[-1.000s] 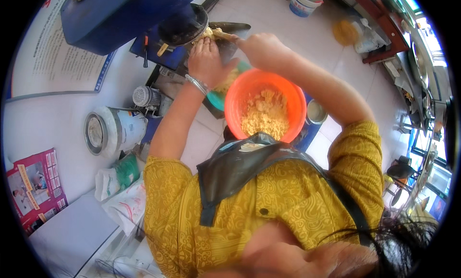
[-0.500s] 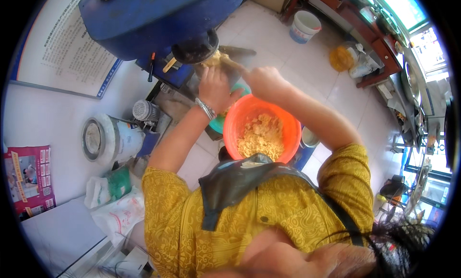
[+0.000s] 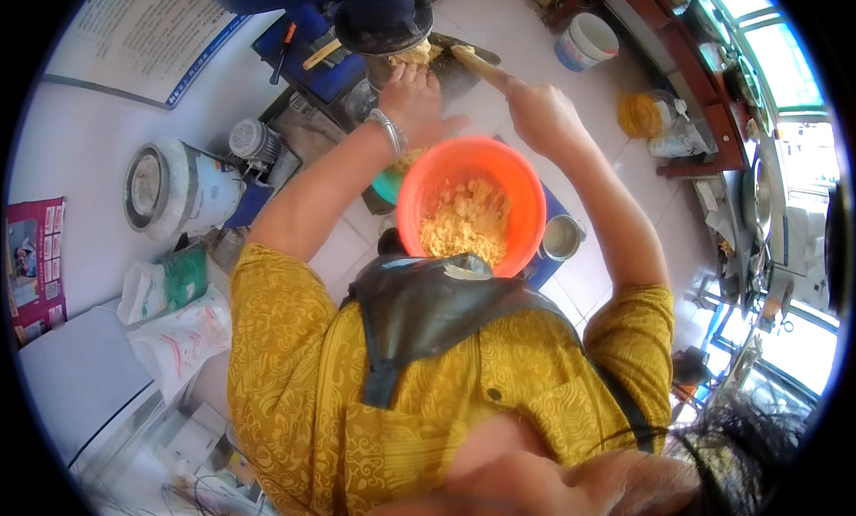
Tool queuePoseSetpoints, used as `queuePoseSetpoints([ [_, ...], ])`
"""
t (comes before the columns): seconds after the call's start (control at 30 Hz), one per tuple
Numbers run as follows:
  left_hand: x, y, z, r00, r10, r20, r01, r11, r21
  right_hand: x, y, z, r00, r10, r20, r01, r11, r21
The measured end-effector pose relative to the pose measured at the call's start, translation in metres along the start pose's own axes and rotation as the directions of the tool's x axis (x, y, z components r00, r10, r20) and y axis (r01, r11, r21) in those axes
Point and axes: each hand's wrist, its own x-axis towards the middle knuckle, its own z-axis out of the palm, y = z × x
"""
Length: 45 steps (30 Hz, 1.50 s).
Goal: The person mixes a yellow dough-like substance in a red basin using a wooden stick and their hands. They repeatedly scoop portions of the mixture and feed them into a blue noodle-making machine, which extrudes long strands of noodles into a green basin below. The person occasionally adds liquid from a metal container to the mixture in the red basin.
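Apparently partway, with yellow crumbs (image 3: 464,237) left in an orange basin (image 3: 525,195).
Touching doughy clump (image 3: 415,53) at black spout (image 3: 383,31) with outspread left hand (image 3: 412,102); clasping wooden stick (image 3: 481,66) in right hand (image 3: 545,118).

Smooth white wall (image 3: 89,151) is rising at 9–10 o'clock; pale tiled floor (image 3: 517,35) is spreading at 1; red-brown wooden drawer table (image 3: 729,142) is standing at 2, bright glass windows (image 3: 783,70) are glaring beyond.

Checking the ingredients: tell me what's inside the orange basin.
The orange basin holds a yellowish crumbly mixture, loose crumbs nearer the dark apron and larger clumps beyond. The bottom beneath it is hidden; the apron covers part of the near rim.
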Motion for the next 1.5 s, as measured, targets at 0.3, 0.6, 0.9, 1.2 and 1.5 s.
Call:
queuePoseSetpoints([
  [0.3, -0.007, 0.004, -0.024, 0.996, 0.051, -0.076, -0.072, 0.952, -0.298, 0.035, -0.033, 0.014, 0.999, -0.009, 0.033, 0.007, 0.999, 0.053],
  [0.6, -0.012, -0.002, -0.015, 0.995, -0.047, -0.084, 0.041, 0.997, -0.064, 0.005, -0.026, -0.016, 0.999, -0.031, 0.014, 0.028, 0.981, 0.19],
  [0.9, -0.002, 0.0, -0.018, 1.0, -0.011, 0.018, 0.013, 0.995, -0.098, 0.001, -0.038, -0.007, 0.999, -0.024, 0.047, 0.022, 0.999, 0.048],
  [1.2, -0.03, 0.015, -0.022, 0.94, 0.086, -0.329, -0.183, 0.943, -0.279, 0.014, -0.041, 0.007, 0.999, -0.002, 0.051, 0.003, 1.0, -0.018],
  [1.5, -0.119, 0.028, 0.046, 0.977, 0.033, 0.211, 0.124, 0.717, -0.686, 0.007, -0.039, -0.011, 0.994, 0.101, 0.036, -0.105, 0.986, 0.132],
])
